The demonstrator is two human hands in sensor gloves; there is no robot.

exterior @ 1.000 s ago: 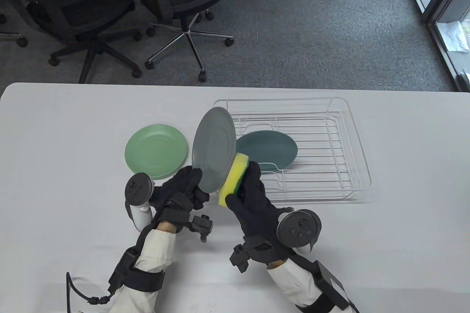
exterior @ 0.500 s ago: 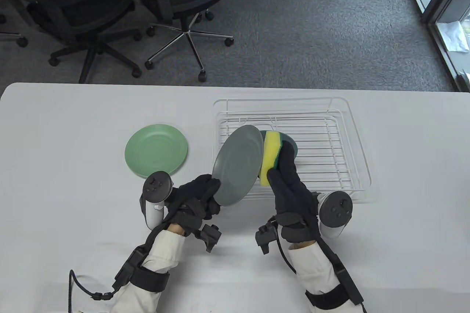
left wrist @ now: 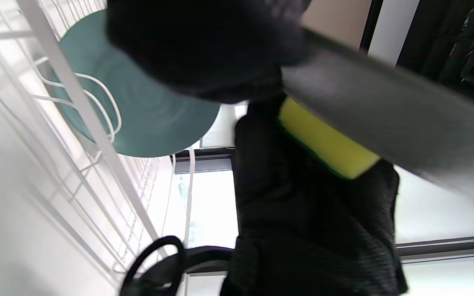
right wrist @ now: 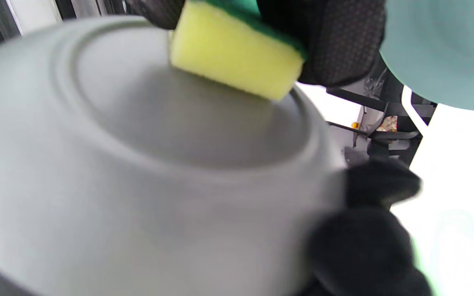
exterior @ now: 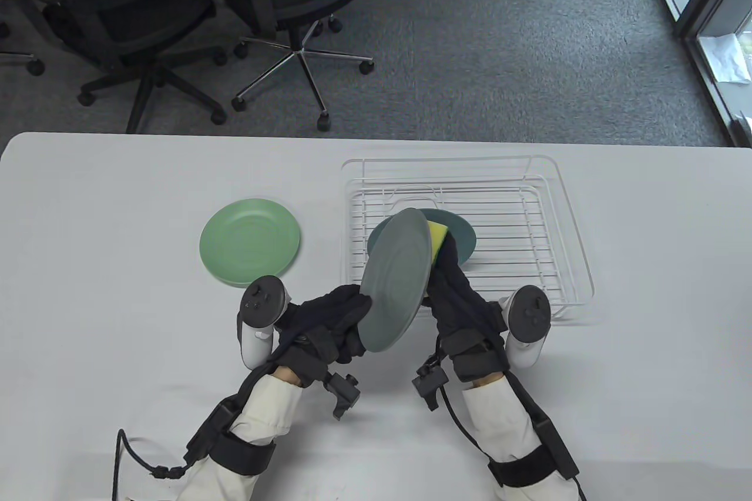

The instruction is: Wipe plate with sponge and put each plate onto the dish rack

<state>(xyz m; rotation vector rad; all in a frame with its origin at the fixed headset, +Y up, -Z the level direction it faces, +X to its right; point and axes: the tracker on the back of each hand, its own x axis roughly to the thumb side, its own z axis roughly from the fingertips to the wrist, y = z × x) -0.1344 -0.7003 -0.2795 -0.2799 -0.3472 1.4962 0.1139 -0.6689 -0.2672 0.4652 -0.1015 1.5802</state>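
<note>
Left hand point(exterior: 335, 319) is gripping the grey plate point(exterior: 395, 281) by its lower rim in the table view, fingers curled round the edge, tilting it up on edge over the near-left corner of the white dish rack point(exterior: 564, 213). Right hand point(exterior: 461, 295) is reaching in behind the plate, fingers wrapped round the yellow sponge point(exterior: 437, 232), pressing it to the plate's far face. Behind them a teal plate point(exterior: 464, 234) is sitting in the rack, and a light green plate point(exterior: 249, 239) is lying flat on the white surface point(exterior: 106, 289), well left of the rack.

Over to the left wrist view: the grey plate point(left wrist: 389, 111) is slanting across, with the sponge point(left wrist: 327, 144) sandwiched between it and the right hand point(left wrist: 311, 205); the teal plate point(left wrist: 138, 119) is showing behind the rack wires point(left wrist: 84, 107).

Right wrist view now: the sponge point(right wrist: 235, 55) is pressing yellow side down on the grey plate point(right wrist: 138, 164), blurred.
</note>
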